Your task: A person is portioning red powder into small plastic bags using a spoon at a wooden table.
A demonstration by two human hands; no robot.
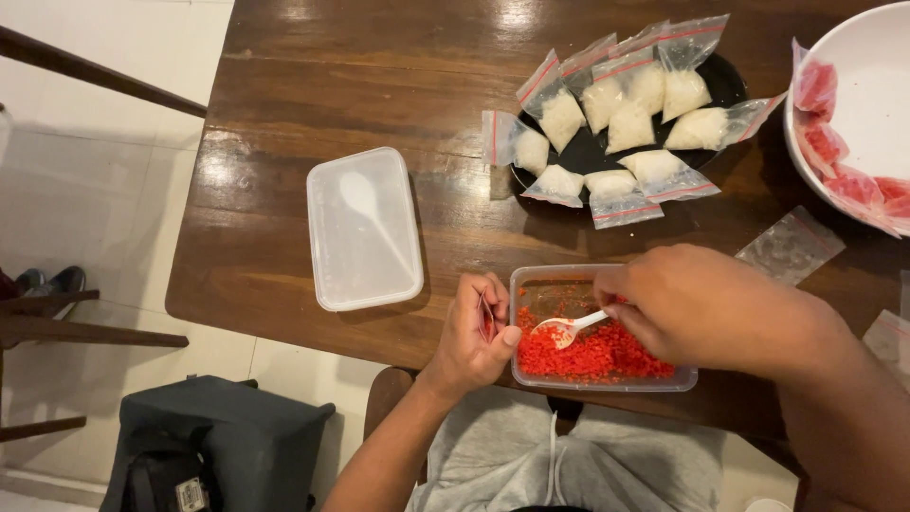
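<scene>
From my feed I see two bare forearms with no sleeves reaching the wrists, and no watch, ring or bracelet on either one. My left hand (474, 337) and my right hand (697, 308) are both uncovered, without gloves. Below them I make out light grey clothing across the lap, softly creased, with a white drawstring hanging down its middle.

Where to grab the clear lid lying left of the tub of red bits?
Take the lid by its long left rim, coming from the left. It lies flat with a raised lip, the table there is bare, and the left hand and tub crowd the right.
</scene>
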